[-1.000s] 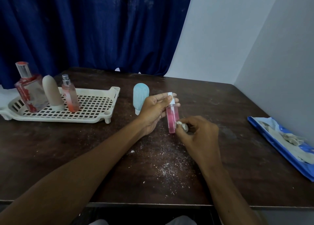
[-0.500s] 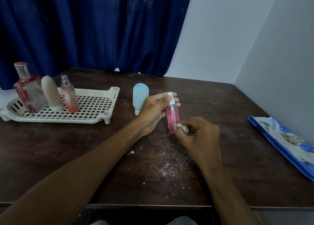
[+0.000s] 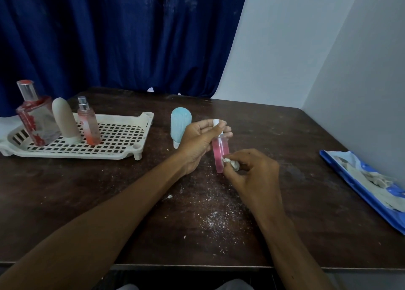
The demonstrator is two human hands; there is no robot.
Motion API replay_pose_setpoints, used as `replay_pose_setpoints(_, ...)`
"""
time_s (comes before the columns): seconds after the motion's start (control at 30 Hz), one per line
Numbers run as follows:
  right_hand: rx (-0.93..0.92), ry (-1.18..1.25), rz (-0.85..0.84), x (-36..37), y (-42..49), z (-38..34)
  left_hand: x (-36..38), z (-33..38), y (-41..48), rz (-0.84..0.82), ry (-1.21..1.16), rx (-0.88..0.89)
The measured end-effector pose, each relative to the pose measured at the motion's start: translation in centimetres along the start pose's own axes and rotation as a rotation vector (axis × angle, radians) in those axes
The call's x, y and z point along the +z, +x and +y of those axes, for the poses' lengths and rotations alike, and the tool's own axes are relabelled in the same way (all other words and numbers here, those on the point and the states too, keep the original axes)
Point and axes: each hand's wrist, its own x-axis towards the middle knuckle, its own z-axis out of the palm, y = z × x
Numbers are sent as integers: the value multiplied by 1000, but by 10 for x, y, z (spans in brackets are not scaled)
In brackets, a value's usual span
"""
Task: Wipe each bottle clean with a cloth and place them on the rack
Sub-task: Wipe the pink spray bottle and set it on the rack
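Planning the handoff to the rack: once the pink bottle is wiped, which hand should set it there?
Left. The left hand grips the pink bottle and is nearer the rack; the right hand pinches the cloth.

A slim pink bottle (image 3: 221, 156), white-capped, stands nearly upright at centre frame, a small white cloth wad (image 3: 232, 163) against its lower side. Just left stands a pale blue bottle (image 3: 180, 123), apparently cap-down. At mid-left the white rack (image 3: 122, 136) carries a red-stained clear bottle (image 3: 37, 118), a beige bottle (image 3: 65, 121) and a pink spray bottle (image 3: 89, 125).
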Motion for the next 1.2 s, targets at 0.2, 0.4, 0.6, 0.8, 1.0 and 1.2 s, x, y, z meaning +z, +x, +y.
replay_pose_setpoints(0.2, -30, -44, 44, 0, 3, 2, 2, 2, -1, -47, -20, 0)
replay_pose_setpoints(0.4, -41, -9, 18, -1, -1, 2, 1, 2, -3, -63, -41, 19)
replay_pose_setpoints(0.6, -56, 10, 6, 3, 2, 1, 1, 1, -2, -76, -70, 27)
replay_pose_setpoints(0.8, -54, -15, 41, -1, 3, 3, 2, 2, -1, -117, -99, 11)
replay_pose_setpoints(1.0, -52, -25, 23, 1, 3, 2, 2, 3, -2, -115, -112, -9)
replay_pose_setpoints(1.2, -60, -48, 66, 2, 4, 2, 4, 4, -3, -134, -67, 12)
